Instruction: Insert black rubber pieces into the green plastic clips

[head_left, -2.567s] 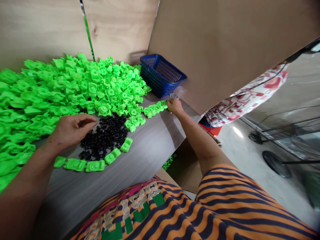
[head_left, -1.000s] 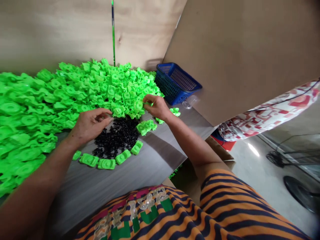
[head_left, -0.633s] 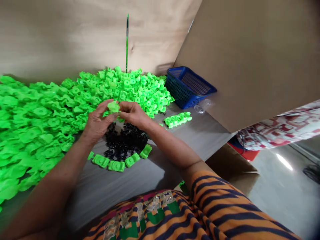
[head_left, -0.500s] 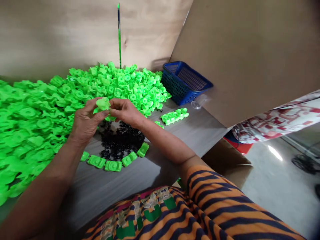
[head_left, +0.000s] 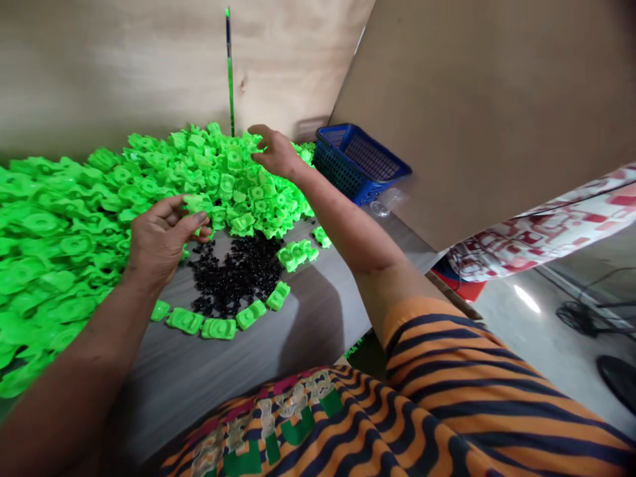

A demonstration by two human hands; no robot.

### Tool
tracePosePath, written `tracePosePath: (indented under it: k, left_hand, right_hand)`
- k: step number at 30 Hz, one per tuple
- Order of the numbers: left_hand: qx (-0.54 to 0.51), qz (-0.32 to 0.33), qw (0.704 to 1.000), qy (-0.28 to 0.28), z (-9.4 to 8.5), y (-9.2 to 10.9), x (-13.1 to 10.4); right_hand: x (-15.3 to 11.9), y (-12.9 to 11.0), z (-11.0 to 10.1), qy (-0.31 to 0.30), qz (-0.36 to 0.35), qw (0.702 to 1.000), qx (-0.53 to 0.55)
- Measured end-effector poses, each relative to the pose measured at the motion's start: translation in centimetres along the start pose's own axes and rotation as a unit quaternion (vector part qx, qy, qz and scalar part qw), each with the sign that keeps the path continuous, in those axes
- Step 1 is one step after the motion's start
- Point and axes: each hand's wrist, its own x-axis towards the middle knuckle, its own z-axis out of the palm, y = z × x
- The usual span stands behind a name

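Between its thumb and fingers, my left hand [head_left: 161, 242] holds a bright green piece [head_left: 196, 203] in front of the heap. My right hand [head_left: 278, 154] is stretched over the back right of the green heap [head_left: 144, 175], fingers apart, nothing visible in them. Small black parts [head_left: 233, 271] lie in a pile on the grey table [head_left: 258, 371]. Several green pieces [head_left: 219, 328] form a curved row along the near side of that pile. A cluster of green pieces [head_left: 297, 255] sits to the right of the black parts, beneath my right forearm.
A blue basket [head_left: 358, 162] stands at the table's back right, with a clear round plastic item [head_left: 380, 208] beside it. Behind the heap, a thin green and dark stick [head_left: 230, 79] stands against the wooden wall [head_left: 139, 59]. A brown panel [head_left: 447, 119] rises at the right.
My right hand has left the piece by my left hand and moved up and right over the heap, its fingers opened. My left hand still holds a green piece. The view has shifted slightly.
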Motion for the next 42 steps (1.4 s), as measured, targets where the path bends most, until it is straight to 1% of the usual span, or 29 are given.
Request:
tracePosePath:
  k: [2, 4, 5, 7, 9, 11, 13, 16, 19, 22, 26, 29, 31, 33, 35, 36, 38, 40, 42]
  left_hand:
    - [0.003, -0.005, 1.000, -0.011, -0.1, 0.1, 0.0]
    - [0.002, -0.007, 1.000, -0.022, -0.3, 0.4, 0.1]
    - [-0.001, -0.006, 1.000, -0.027, -0.4, 0.4, 0.1]
    - [-0.007, -0.009, 0.999, -0.036, -0.5, 0.5, 0.2]
    - [-0.006, -0.015, 0.999, -0.041, -0.4, 0.4, 0.1]
    - [0.001, -0.015, 0.999, -0.043, -0.3, 0.2, 0.0]
    - [0.009, -0.004, 0.999, -0.044, -0.2, 0.0, -0.2]
    - [0.016, 0.008, 0.998, -0.054, -0.2, -0.1, -0.3]
    - [0.010, -0.002, 0.998, -0.068, -0.2, -0.1, -0.3]
    - [-0.003, -0.009, 0.998, -0.067, -0.1, 0.3, -0.3]
    - [-0.012, -0.014, 0.998, -0.060, 0.2, 0.8, -0.5]
    - [-0.010, -0.014, 0.998, -0.053, 0.2, 0.6, -0.4]
    - [-0.009, -0.016, 0.999, -0.050, 0.0, 0.2, -0.1]
    - [-0.019, -0.025, 0.998, -0.049, -0.3, -0.3, 0.3]
    - [-0.045, -0.051, 0.996, -0.061, -0.7, -0.6, 0.7]
    - [-0.063, -0.069, 0.993, -0.071, -0.8, -0.6, 0.8]
    - [-0.094, -0.098, 0.986, -0.093, -1.0, -0.7, 0.9]
    - [-0.113, -0.102, 0.983, -0.103, -1.1, -0.8, 0.8]
    - [-0.117, -0.080, 0.985, -0.102, -1.2, -1.0, 0.8]
  right_hand:
    - [-0.5, 0.9, -0.6, -0.005, -0.010, 1.000, -0.009]
    - [-2.6, 1.3, -1.4, -0.003, 0.009, 0.999, -0.041]
    - [-4.0, 1.5, -1.8, -0.012, 0.031, 0.997, -0.070]
    - [-7.2, 2.0, -2.7, -0.063, 0.082, 0.984, -0.143]
    - [-10.1, 2.6, -3.2, -0.139, 0.128, 0.960, -0.208]
    - [-12.3, 3.2, -3.2, -0.205, 0.166, 0.932, -0.249]
    - [-13.6, 3.6, -2.7, -0.245, 0.187, 0.914, -0.265]
    - [-14.4, 3.9, -1.7, -0.258, 0.190, 0.906, -0.276]
    - [-14.5, 3.8, -1.0, -0.251, 0.195, 0.904, -0.286]
    - [-14.4, 3.7, -0.7, -0.253, 0.206, 0.899, -0.290]
    - [-14.2, 3.3, -0.8, -0.261, 0.208, 0.896, -0.294]
    - [-14.2, 2.9, -1.6, -0.257, 0.200, 0.896, -0.301]
    - [-14.1, 2.1, -2.6, -0.249, 0.193, 0.897, -0.310]
    - [-14.0, 0.7, -3.7, -0.236, 0.182, 0.902, -0.314]
    - [-13.9, -1.3, -4.4, -0.214, 0.159, 0.916, -0.300]
    - [-13.8, -2.5, -4.6, -0.199, 0.140, 0.929, -0.280]
    - [-13.4, -5.1, -4.2, -0.163, 0.087, 0.961, -0.204]
    - [-12.8, -7.7, -3.2, -0.112, 0.033, 0.990, -0.083]
    - [-11.9, -10.0, -1.7, -0.052, 0.004, 0.997, 0.053]
